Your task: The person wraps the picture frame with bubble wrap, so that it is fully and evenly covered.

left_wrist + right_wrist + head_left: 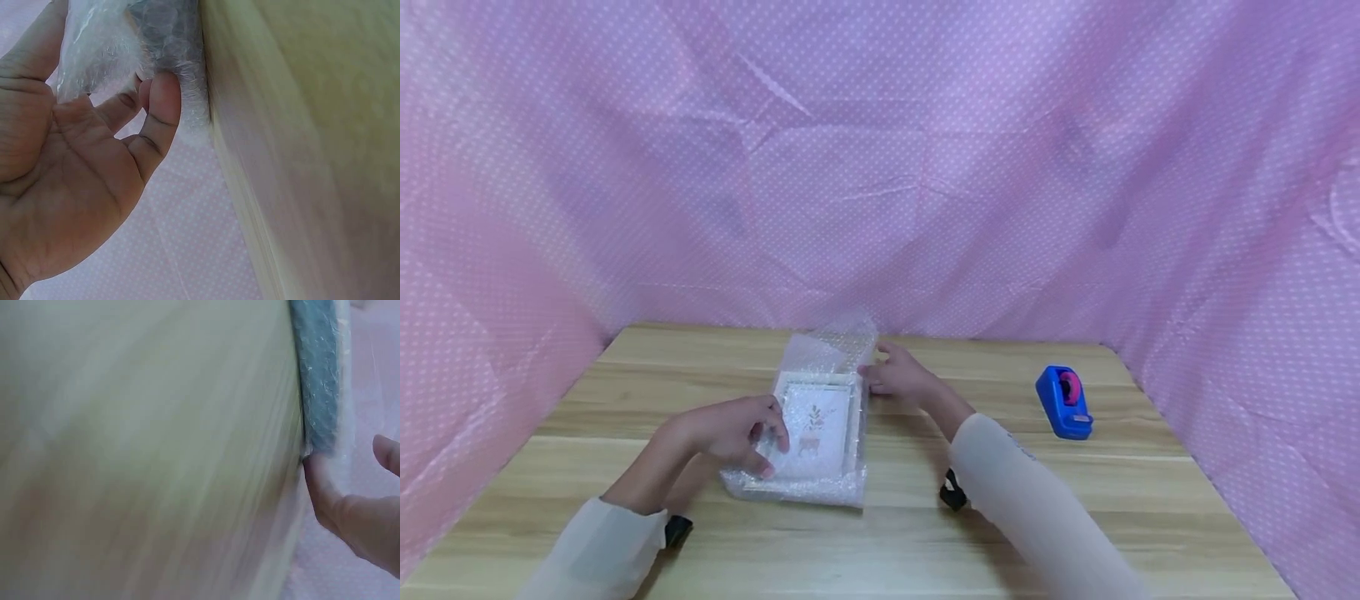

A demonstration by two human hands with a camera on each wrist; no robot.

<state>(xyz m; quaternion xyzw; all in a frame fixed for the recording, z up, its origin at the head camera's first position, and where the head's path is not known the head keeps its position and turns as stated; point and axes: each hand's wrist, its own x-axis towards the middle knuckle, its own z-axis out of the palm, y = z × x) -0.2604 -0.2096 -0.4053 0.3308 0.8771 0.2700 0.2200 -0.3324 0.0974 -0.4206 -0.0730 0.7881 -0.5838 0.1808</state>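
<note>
Left of centre on the pale wood-grain table (pixel 820 550): one white rectangular picture frame with a plant-and-animal print (pixel 812 433), lying flat on clear plastic bubble wrap (pixel 820 354), its near edge and right side covered; long axis near to far, far end slightly to the right; loose wrap extends beyond the far edge.

Left hand (pixel 730 429): over the frame's left side, fingers bent, thumb spread apart; fingertips touch the wrap, though whether they pinch it cannot be told.

Right hand (pixel 901 375): at the far right corner, fingers loosely extended and thumb apart; touching the wrapped edge, no grip seen.

Governing relation, as judged: the loose wrap lies at the far end, across the long axis; the right hand is nearer to it, the left nearer the near end.

Far right: one blue plastic tape dispenser with pink core (pixel 1063 408), well apart from both hands.
</note>
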